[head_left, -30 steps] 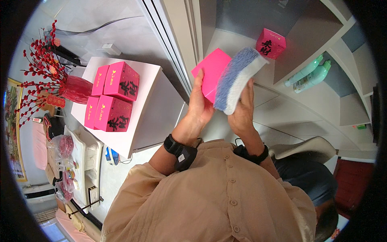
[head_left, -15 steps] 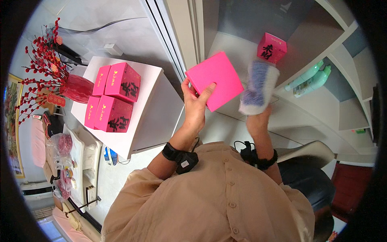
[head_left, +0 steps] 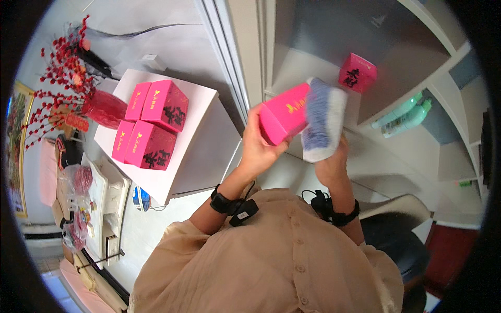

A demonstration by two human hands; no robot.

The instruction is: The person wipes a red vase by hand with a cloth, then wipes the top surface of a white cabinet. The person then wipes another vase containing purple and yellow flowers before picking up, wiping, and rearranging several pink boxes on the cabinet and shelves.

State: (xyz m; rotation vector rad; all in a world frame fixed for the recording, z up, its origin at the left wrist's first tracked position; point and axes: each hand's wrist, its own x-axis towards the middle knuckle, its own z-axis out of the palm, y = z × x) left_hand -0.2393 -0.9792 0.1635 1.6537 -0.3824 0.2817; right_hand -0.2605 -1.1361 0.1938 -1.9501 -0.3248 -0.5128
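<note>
My left hand [head_left: 261, 151] is closed round the lower left of a bright pink box [head_left: 282, 112], thumb along its bottom edge. My right hand [head_left: 332, 159] grips the lower end of a fuzzy blue-and-white duster [head_left: 323, 117], slightly blurred. The duster stands upright against the box's right side and hides part of it. Its handle is hidden by my fingers. Behind, a similar pink box [head_left: 358, 73] with black lettering sits on the cabinet shelf [head_left: 300, 60].
Several pink boxes [head_left: 151, 143] stand grouped on a white cabinet [head_left: 201, 99] at left, beside a red vase [head_left: 104, 108] with red berry branches. Green bottles [head_left: 407, 119] lie in shelving at right. A beige chair [head_left: 399, 206] stands near my right elbow.
My left hand has turned the box so another printed face shows. My right hand has brought the duster leftward against the box. The view has shifted slightly.
</note>
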